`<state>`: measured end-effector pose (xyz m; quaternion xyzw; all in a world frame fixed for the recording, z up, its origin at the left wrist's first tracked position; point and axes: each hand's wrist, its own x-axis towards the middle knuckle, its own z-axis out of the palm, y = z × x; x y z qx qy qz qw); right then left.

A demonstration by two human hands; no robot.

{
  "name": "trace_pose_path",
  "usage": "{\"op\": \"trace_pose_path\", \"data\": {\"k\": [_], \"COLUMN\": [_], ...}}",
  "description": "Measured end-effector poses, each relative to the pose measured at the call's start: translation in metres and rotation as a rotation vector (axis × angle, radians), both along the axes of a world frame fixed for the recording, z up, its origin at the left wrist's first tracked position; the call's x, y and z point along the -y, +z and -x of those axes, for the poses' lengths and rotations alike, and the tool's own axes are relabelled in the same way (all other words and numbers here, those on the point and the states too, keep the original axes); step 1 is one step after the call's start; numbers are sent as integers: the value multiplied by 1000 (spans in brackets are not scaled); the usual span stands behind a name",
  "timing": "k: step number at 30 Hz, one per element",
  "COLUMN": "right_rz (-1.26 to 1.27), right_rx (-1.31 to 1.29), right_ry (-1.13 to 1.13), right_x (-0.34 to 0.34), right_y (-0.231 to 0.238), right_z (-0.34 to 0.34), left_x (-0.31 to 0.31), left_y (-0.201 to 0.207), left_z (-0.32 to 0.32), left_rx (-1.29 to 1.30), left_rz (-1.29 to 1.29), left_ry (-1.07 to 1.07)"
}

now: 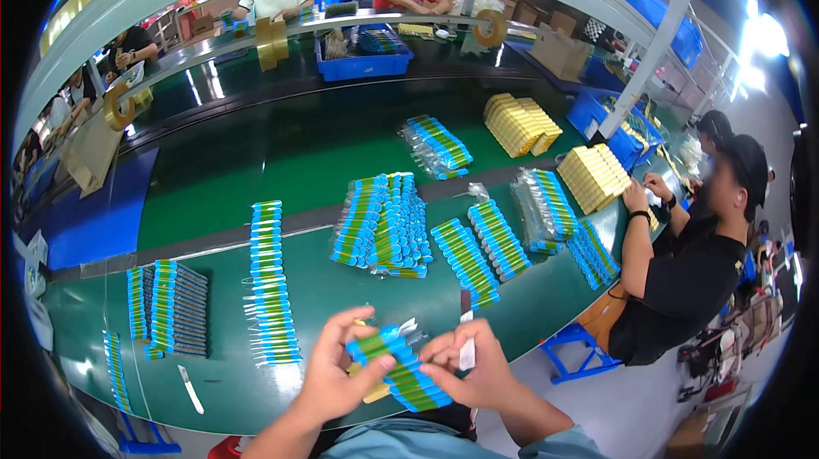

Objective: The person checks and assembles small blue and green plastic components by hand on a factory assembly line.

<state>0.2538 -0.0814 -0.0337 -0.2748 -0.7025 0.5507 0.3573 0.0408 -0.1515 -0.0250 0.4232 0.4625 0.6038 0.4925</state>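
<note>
Just above the near edge of the green table, my left hand [328, 374] is closed on a fanned bundle of blue-and-green striped cards [409, 378], its thumb across their face. At the bundle's right edge, my right hand [482, 369] is closed too, its thumb pressed on the cards. A small white slip [467, 354] sticks up among its fingers. Clear wrapping and thin ends poke out at the bundle's top. Part of something yellow [375, 392] shows beneath my left hand. Closest ahead lies an overlapping row of similar cards [465, 263].
More card bundles lie in a long column [271, 280], a central pile [384, 224] and a left stack [179, 310]. A white-handled blade [191, 389] is near the front edge. Yellow stacks [520, 124] and a blue bin [363, 65] sit farther back. A co-worker [682, 254] works at right.
</note>
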Motion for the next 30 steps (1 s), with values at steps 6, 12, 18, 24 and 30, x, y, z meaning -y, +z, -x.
{"op": "trace_pose_path", "data": {"k": [6,12,18,24,30], "right_rz": [-56,-115,-209,-368,-1210], "right_rx": [-314,-260,71,607,212], "right_ry": [-198,-327,126,435,-333], "right_x": [-82,-129,-151,-142,-122], "right_y": [39,52,74,130,129], "right_z": [65,142,112,127,143], "left_x": [-67,-149,-128,-112,-108], "left_y": [7,-23,25,41,41], "left_z": [62,94,105,119,129], "left_rx": [-118,-71,467,-309,-198], "left_rz": [-57,198,77,-75,-111], "left_ry": [255,321,92,-249,206]}}
